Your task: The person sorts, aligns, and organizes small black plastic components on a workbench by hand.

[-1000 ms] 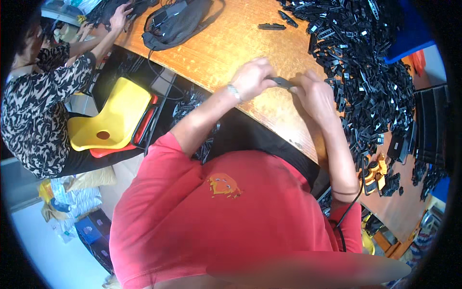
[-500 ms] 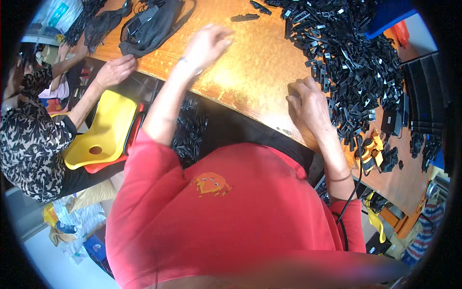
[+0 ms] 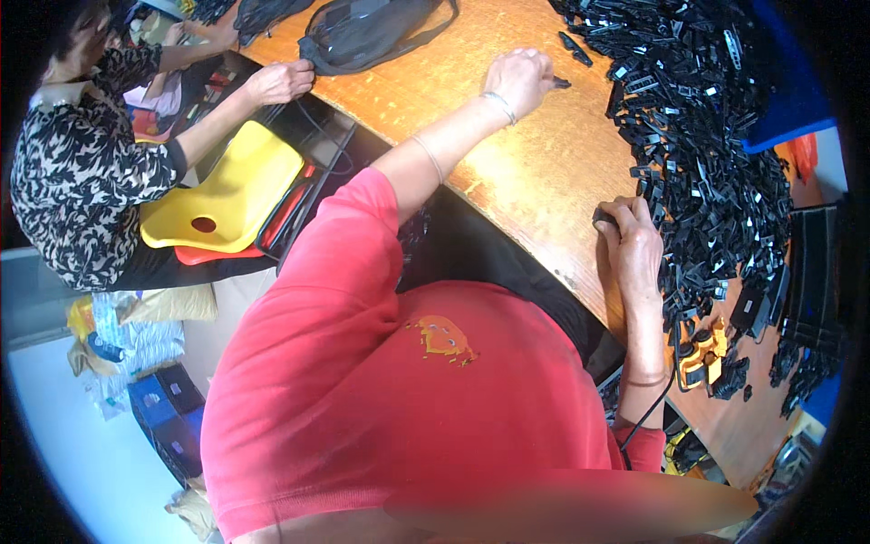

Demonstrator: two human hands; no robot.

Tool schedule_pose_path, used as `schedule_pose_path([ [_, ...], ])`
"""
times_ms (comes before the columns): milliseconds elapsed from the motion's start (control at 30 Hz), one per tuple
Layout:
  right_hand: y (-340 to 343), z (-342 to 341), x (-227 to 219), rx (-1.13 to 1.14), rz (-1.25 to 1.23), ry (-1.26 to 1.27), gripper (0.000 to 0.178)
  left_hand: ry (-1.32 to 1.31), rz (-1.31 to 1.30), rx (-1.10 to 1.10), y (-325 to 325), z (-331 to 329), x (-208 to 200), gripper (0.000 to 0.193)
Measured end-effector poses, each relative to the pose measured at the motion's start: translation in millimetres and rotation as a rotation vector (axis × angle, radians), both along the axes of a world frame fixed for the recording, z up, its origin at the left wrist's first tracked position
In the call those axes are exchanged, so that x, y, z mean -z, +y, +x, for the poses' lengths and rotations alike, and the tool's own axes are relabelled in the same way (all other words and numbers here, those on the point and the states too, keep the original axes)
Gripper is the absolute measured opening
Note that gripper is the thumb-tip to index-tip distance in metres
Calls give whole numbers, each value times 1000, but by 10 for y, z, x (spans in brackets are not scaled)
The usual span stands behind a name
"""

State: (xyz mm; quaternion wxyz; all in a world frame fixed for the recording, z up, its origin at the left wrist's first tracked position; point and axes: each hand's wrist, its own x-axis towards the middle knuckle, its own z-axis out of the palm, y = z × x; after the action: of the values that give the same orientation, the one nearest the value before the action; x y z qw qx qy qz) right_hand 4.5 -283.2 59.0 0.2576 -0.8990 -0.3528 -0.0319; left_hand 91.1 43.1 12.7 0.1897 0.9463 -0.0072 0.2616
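Note:
My left hand [image 3: 519, 86] is stretched out over the wooden table [image 3: 535, 163], fingers closed. From its fingertips juts a slim black plastic piece [image 3: 561, 82], mostly hidden by the hand. Another black plastic piece [image 3: 575, 50] lies just beyond, apart from the heap. My right hand [image 3: 632, 245] rests by the near edge of the table, its fingers curled round a small dark piece [image 3: 603, 216] whose exact kind I cannot make out. To its right spreads a large heap of black plastic pieces [image 3: 698, 181].
A black mesh bag [image 3: 367, 41] lies at the far left of the table, touched by a co-worker's hand [image 3: 279, 83]. A yellow chair [image 3: 236, 195] stands to the left. Right of the heap are a yellow-and-black device [image 3: 702, 354] with a cable, and a blue bin [image 3: 788, 82].
My left hand has moved away from me and to the right, reaching one of two loose black pieces on the table. My right hand stays beside the heap. The view has shifted.

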Motion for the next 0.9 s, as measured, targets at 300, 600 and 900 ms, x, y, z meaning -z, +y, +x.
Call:
schedule_pose_path([
  [300,94,-71,58,92,-39,31,19,11,-28,185,-445,-761,-105,8],
  [600,30,-24,121,37,-56,25,24,-64,-11,127,19,-754,-293,26],
  [900,77,-93,217,105,-19,-76,25,396,371,-812,2812,-352,-901,32],
])
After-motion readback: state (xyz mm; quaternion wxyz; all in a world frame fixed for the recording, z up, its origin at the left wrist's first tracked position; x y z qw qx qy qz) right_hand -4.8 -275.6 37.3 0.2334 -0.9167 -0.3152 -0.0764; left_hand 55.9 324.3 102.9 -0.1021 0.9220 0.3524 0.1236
